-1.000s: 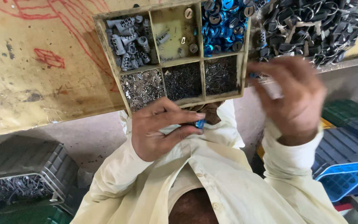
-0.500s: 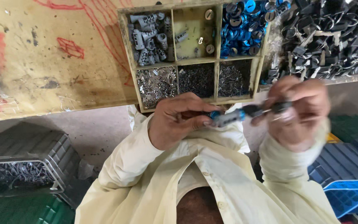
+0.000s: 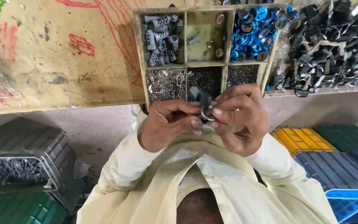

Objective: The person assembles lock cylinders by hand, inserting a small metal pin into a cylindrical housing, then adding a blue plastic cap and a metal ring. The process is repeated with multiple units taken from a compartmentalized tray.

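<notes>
Right now a small dark part with a metal ring [image 3: 206,111] sits pinched between both hands, held up over the near edge of the bench, just in front of the divided wooden tray [image 3: 225,62]. It is trapped at the fingertips, midway between the two palms, and the hands touch each other around it. Behind them, the tray has six compartments: the far left one holds grey metal cylinders [image 3: 160,38], the far middle one is nearly bare with a few small round pieces [image 3: 218,35], and the far right one is heaped with blue rings [image 3: 251,31]. Along the near row, three compartments are filled with tiny silvery bits [image 3: 165,84], too small to tell apart. To the right of the tray lies a loose pile of black parts with metal rings [image 3: 332,45], spread on the bench top [image 3: 63,58], which is scuffed and marked with red scribbles. Down below, a grey crate [image 3: 17,161] holds metal pieces, and yellow and blue crates [image 3: 332,166] are stacked on the other side. The left hand [image 3: 166,124] is curled, thumb and forefinger pressed onto the part from its side. The right hand [image 3: 241,118] is curled too, fingers bunched and nipping the ring from the opposite side.
</notes>
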